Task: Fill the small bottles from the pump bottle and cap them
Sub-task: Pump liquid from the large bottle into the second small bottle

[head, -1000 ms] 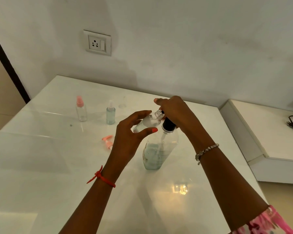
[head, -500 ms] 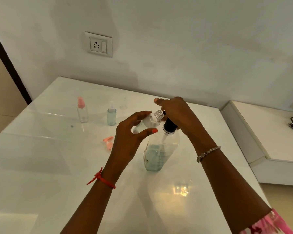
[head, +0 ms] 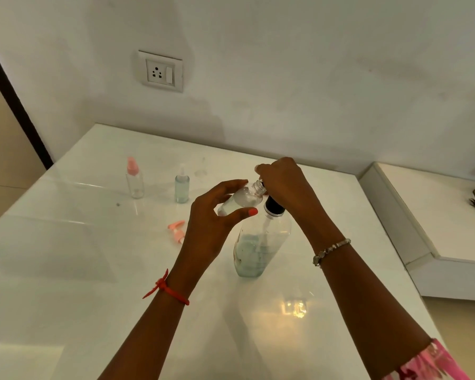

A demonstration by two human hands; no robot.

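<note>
small bottle (head: 237,201), tilted by the top of the pump bottle (head: 258,242) above the table (head: 93,270), looks light, slick and thin-walled; left hand (head: 211,229) pinches its body, the safest hold. right hand (head: 283,185) curls over the pump.

White glossy table (head: 66,270), far edge against wall at 12 o'clock. Pump bottle (head: 258,248) upright on top near middle, clear, black collar, part-filled with pale blue liquid. Clock bearings taken from it:
- 10 o'clock, well apart: pink-capped bottle (head: 134,179), upright, clear, looks empty.
- 10 o'clock, nearer: clear-capped bottle (head: 182,186), upright, pale blue liquid inside; stands at 3 o'clock of pink-capped one, not touching.
- 9 o'clock, near: pink spray head (head: 177,231) lying on side.
- Small dark speck (head: 118,204) at 6 o'clock of pink-capped bottle.
- 5 o'clock: light reflection (head: 295,308) on surface.
</note>
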